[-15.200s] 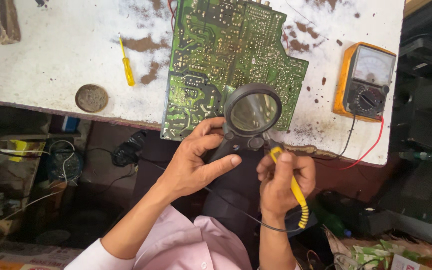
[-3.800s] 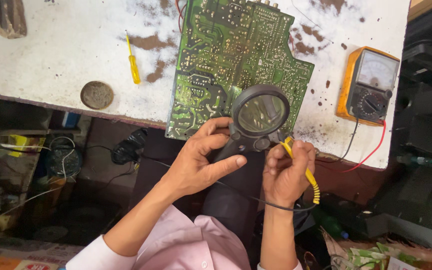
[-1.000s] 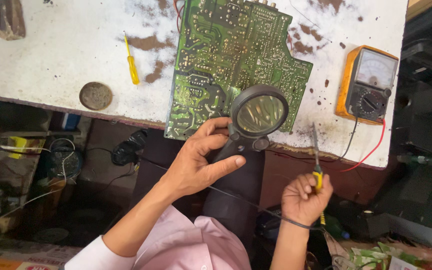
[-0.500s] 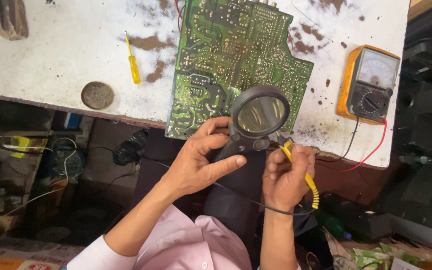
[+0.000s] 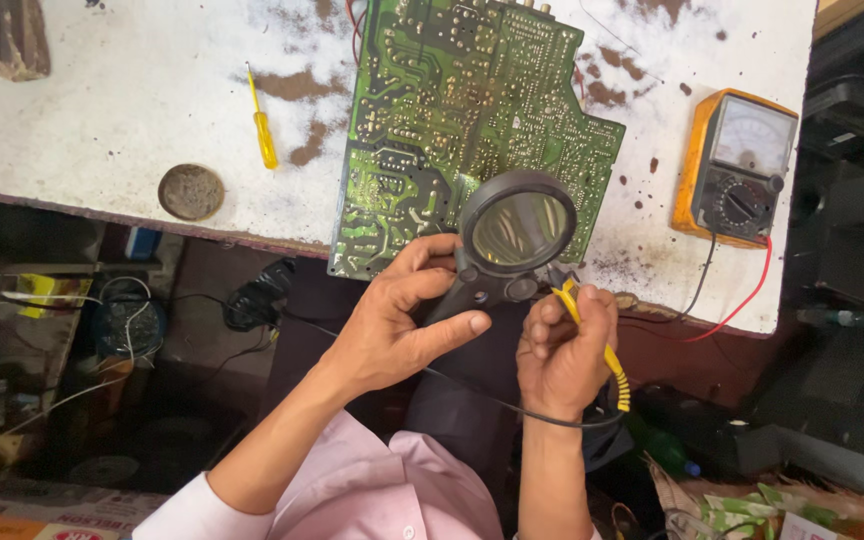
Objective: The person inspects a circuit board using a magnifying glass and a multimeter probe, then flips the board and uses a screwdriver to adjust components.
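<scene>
On the near edge of the white, rust-spotted bench [image 5: 102,90], your green board [image 5: 462,120] lies solder side up, its lower left corner overhanging the edge. Silver traces and solder dots cover the board; the lower left part carries wider, paler tracks. 1 black round magnifier [image 5: 517,225] sits over the board's lower right corner, and through its lens the green surface shows blurred.

Your left hand [image 5: 397,330] grips the magnifier's handle: fingers curled over the top, thumb stretched out below, hand closed on it. Your right hand [image 5: 562,350] is closed round a yellow-handled probe [image 5: 592,335], held like a pen, its tip pointing up toward the board's edge just beside the magnifier's rim. Whether the tip touches the board cannot be told. 1 thin black lead loops under both hands.

At the right, well apart from your hands, 1 orange meter [image 5: 737,165] lies flat, with 1 black and 1 red wire running off its lower edge. Left of the board lie 1 yellow screwdriver [image 5: 260,120] and 1 round rusty lid [image 5: 191,191].
</scene>
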Demonstrator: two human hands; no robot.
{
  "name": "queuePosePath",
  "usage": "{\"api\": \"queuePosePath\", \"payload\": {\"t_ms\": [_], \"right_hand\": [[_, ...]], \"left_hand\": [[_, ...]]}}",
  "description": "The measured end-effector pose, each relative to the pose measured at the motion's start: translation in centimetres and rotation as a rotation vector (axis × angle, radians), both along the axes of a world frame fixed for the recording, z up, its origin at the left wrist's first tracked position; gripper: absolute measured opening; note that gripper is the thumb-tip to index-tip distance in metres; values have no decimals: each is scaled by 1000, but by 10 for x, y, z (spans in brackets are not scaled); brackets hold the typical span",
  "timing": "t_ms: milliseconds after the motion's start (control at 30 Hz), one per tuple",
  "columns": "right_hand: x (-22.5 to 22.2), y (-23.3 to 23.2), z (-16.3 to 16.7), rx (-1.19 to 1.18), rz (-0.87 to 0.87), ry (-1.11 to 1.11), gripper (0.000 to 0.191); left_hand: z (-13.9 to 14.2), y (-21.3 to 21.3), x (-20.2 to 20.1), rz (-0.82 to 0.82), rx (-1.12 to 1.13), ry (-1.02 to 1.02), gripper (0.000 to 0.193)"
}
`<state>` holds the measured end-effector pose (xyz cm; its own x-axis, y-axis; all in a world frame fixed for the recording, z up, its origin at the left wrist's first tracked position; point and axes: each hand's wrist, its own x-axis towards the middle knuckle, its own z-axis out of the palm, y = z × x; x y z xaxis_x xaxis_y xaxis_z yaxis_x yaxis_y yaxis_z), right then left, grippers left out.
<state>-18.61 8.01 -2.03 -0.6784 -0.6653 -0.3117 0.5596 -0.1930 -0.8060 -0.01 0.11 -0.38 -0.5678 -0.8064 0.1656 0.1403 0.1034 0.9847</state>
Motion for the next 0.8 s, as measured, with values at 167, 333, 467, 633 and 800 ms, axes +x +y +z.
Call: {"api": "queuePosePath", "payload": {"t_ms": [167,333,467,633,800], "right_hand": [[6,2,5,-1,-46,168,17],[8,4,8,-31,-23,223,18],[8,2,7,-1,-17,221,17],[8,-1,3,7,-20,231,19],[5,-2,3,16,-23,138,16]], "left_hand": [[0,0,0,2,11,3,27],[-1,1,0,2,9,0,28],[-1,1,1,2,22,4,28],[-2,1,0,5,13,14,28],[-2,1,0,-3,30,7,28]]}}
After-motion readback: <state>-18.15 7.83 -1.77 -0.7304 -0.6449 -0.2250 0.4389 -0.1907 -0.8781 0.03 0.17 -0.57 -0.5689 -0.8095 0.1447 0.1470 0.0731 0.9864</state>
